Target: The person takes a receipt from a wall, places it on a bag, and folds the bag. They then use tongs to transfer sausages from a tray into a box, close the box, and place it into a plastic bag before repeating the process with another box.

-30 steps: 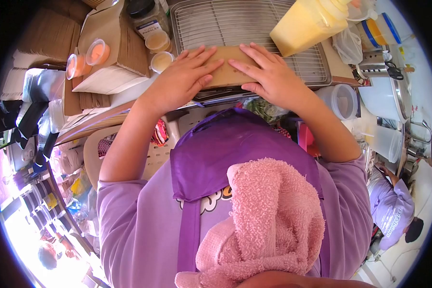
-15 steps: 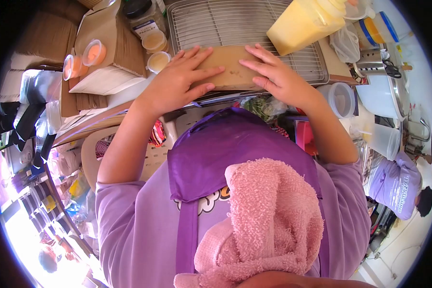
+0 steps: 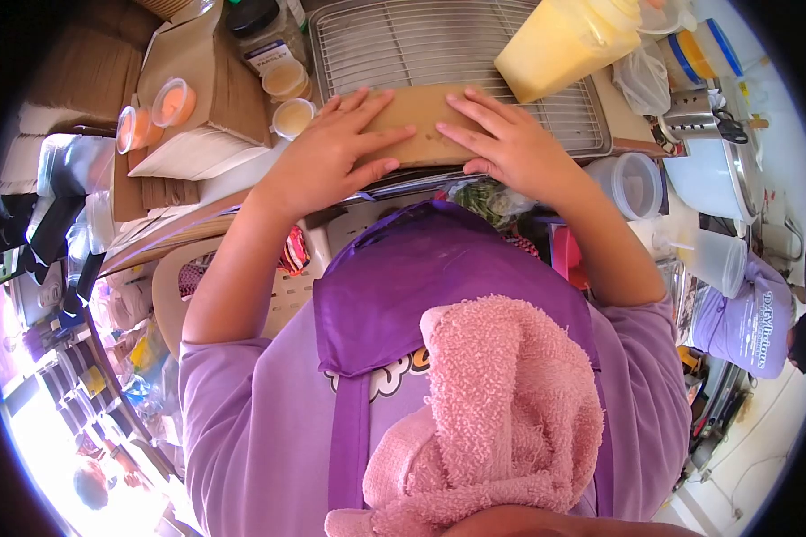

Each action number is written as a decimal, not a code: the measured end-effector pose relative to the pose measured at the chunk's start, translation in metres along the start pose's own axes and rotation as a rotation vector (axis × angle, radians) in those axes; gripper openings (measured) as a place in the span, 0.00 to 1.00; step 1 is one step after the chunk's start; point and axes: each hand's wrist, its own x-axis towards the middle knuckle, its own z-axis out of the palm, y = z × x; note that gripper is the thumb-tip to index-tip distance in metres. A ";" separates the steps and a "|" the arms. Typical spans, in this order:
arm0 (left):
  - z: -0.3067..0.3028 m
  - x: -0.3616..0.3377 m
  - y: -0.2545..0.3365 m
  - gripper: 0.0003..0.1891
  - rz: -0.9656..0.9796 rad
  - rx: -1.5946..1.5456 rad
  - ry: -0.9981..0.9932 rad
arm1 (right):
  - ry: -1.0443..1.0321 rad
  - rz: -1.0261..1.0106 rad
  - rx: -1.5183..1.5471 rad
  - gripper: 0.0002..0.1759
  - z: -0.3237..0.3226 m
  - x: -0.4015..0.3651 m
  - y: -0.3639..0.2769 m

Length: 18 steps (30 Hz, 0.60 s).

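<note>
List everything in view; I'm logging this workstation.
wire rack: one, silver, centre top
cardboard box: one, brown, at the rack's near edge
squeeze bottle: one, yellow, at the rack's right end
orange cups: two, left of the rack
pale yellow cups: two, beside the rack
clear tub: one, right of the box
towel: one, pink, on the person's chest
co-worker: one, lilac shirt, far right
left hand: one, flat on the box
right hand: one, flat on the box

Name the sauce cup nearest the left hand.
The pale yellow cup beside the left hand; the other yellow cup and both orange cups sit farther.
</note>
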 end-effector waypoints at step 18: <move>0.041 -0.024 0.001 0.27 -0.062 0.024 0.219 | 0.276 0.084 0.315 0.27 0.041 -0.012 0.009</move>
